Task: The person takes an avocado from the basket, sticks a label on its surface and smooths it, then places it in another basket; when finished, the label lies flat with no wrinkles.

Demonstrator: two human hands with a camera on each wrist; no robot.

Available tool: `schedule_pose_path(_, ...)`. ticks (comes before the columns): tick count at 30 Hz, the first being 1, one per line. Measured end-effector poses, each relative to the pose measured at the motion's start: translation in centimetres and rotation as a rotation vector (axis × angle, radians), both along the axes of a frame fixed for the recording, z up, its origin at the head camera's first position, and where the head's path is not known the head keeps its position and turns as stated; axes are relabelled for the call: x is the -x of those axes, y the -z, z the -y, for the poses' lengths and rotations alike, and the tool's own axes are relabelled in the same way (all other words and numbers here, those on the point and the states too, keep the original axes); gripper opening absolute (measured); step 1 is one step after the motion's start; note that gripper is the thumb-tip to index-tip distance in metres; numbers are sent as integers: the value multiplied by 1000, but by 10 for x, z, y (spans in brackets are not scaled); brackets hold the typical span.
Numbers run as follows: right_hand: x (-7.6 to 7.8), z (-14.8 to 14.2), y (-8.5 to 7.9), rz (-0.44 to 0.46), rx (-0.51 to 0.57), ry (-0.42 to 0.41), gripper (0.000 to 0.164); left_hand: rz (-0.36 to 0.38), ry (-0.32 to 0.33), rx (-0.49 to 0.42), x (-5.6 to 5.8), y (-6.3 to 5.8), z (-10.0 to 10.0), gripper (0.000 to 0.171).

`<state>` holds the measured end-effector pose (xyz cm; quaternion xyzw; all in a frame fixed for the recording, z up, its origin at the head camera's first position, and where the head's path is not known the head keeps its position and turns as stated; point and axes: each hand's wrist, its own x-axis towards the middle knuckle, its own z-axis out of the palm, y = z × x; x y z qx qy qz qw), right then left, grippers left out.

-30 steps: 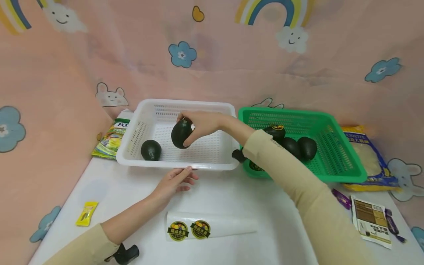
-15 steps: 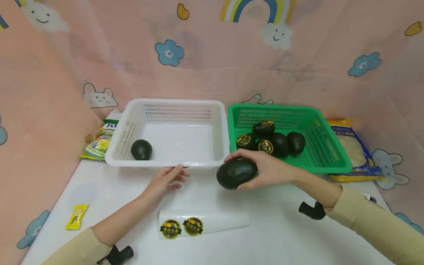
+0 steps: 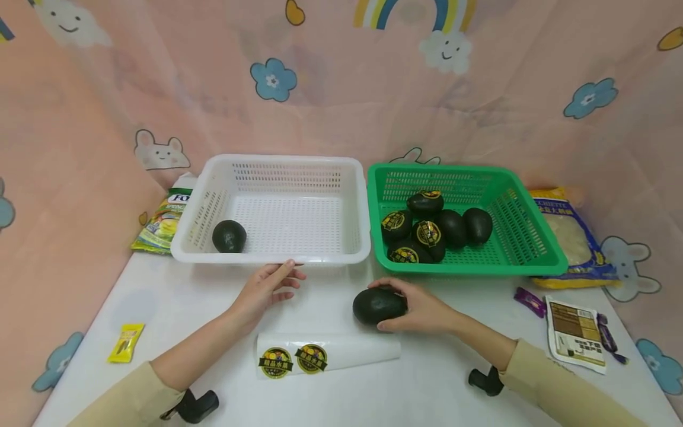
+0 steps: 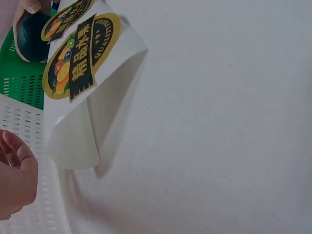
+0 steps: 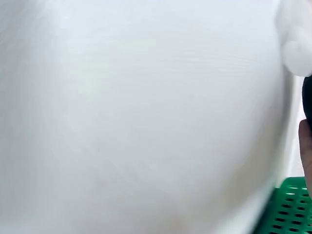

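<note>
My right hand (image 3: 421, 307) grips a dark avocado (image 3: 377, 306) low over the white table, in front of the two baskets. Its thumb is on the near side of the fruit and the fingers are over the far side. My left hand (image 3: 264, 292) holds nothing; its relaxed fingers are right at the front rim of the white basket (image 3: 272, 258). One avocado (image 3: 229, 236) lies in that basket's left front corner. Just below the held fruit is a white sheet (image 3: 363, 349) with two round black-and-gold stickers (image 3: 312, 359); in the left wrist view the sheet (image 4: 73, 141) curls up at its end.
A green basket (image 3: 549, 264) stands right of the white one, with several avocados, some stickered. Food bags (image 3: 162, 222) flank the baskets. A yellow packet (image 3: 125, 343) lies at left; a brown-and-white pouch (image 3: 576, 335) and purple-wrapped sweets (image 3: 530, 302) lie at right.
My right hand has lifted the avocado out of the white basket, carried it right and toward me, and lowered it near the sheet. My left hand has stayed by the basket's front rim.
</note>
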<state>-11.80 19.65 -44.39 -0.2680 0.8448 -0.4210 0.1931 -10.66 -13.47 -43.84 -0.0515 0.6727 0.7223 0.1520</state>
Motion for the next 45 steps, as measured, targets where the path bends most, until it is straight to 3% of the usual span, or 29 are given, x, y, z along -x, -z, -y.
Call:
schedule_pose_path(5,2,-2,11,8,0,-56,69,8,18,3,0,-1,0,53)
schedule_pose_path(7,3,-2,11,7,-5,-85,69,2,58,18,-1,-2,2,53)
schedule_pose_path(9,4,-1,9,-10,-23,-112,71,-32,138,59,-6,-1,4,51)
schedule_pose_path(11,4,-1,7,-32,-42,-132,73,-123,257,160,-14,2,7,48)
schedule_pose_path(15,5,0,4,-70,-67,-142,79,-396,505,487,-36,6,14,58)
schedule_pose_path(18,5,1,0,-135,-77,-139,79,-565,627,731,-49,8,18,72)
schedule_pose_path(21,1,7,-4,-303,-7,-179,68,-668,700,837,-54,11,20,67)
schedule_pose_path(24,-5,20,-8,-514,168,-254,43,-694,724,778,-51,16,19,50)
schedule_pose_path(27,-14,36,-12,-659,272,-305,24,-668,726,639,-44,18,15,38)
schedule_pose_path(31,-30,48,-15,-717,176,-288,16,-566,750,473,-34,15,5,29)
schedule_pose_path(34,-39,51,-13,-747,104,-255,19,-456,762,408,-31,12,-1,26)
schedule_pose_path(37,-43,51,-10,-797,115,-242,15,-354,768,369,-31,10,-3,24)
schedule_pose_path(40,-45,50,-8,-871,171,-280,6,-287,778,355,-33,11,-4,22)
schedule_pose_path(42,-47,49,-9,-832,225,-302,5,-291,788,377,-35,12,-4,24)
schedule_pose_path(45,-48,44,-15,-661,286,-267,12,-399,773,469,-38,11,-5,38)
